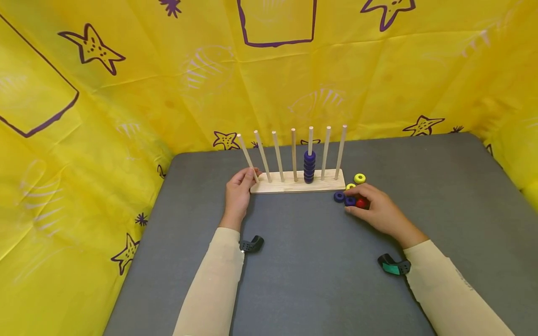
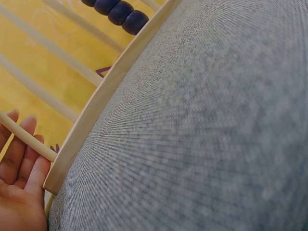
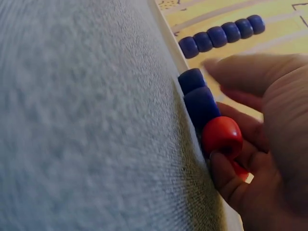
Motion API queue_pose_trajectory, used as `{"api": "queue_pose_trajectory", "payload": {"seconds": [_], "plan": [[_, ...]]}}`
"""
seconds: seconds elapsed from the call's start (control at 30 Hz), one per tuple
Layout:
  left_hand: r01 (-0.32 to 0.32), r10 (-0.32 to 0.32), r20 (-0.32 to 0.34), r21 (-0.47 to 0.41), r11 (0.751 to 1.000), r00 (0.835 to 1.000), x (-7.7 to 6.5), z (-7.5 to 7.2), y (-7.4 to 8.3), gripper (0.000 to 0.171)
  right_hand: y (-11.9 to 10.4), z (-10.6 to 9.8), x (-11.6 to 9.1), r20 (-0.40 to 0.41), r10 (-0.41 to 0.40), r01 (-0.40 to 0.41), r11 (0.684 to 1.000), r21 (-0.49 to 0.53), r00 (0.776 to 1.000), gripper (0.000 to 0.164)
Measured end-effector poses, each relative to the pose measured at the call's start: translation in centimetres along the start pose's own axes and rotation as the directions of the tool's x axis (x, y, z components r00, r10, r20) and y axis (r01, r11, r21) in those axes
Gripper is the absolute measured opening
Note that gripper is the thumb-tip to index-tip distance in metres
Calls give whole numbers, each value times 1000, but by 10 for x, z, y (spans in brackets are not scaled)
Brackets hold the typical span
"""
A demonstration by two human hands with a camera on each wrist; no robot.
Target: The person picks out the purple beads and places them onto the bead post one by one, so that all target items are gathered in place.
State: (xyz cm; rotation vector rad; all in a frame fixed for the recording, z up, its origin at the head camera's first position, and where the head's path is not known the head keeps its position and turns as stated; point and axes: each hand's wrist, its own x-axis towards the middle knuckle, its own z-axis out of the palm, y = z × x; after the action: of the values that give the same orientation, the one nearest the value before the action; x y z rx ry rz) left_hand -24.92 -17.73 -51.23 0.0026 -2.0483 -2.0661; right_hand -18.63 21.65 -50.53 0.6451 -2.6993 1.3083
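A light wooden stand carries a row of upright pegs, with a stack of several dark blue beads on one peg. My left hand touches the stand's left end beside the outermost peg. In the left wrist view its fingers look loosely bent behind that peg. My right hand surrounds loose beads at the stand's right end. Its thumb stands apart from the loose blue beads, while a fingertip touches a red bead. The hand partly hides a yellow bead.
Another yellow bead lies just past the right hand. The stand sits on a grey tabletop. Behind it hangs a yellow patterned cloth, which also runs along both sides.
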Motion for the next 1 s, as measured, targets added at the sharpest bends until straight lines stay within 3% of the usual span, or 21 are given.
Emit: {"api": "queue_pose_trajectory", "payload": {"seconds": [0.23,1.0], "plan": [[5,-4,5,-11,1000,1000,0,-1,0,37,-4,3,0,5,-47,47,997,-68,999,33],[-3,3,10,-14,1000,1000,1,0,0,37,-5,1,-1,-8,-32,31,996,-86,999,33]]}}
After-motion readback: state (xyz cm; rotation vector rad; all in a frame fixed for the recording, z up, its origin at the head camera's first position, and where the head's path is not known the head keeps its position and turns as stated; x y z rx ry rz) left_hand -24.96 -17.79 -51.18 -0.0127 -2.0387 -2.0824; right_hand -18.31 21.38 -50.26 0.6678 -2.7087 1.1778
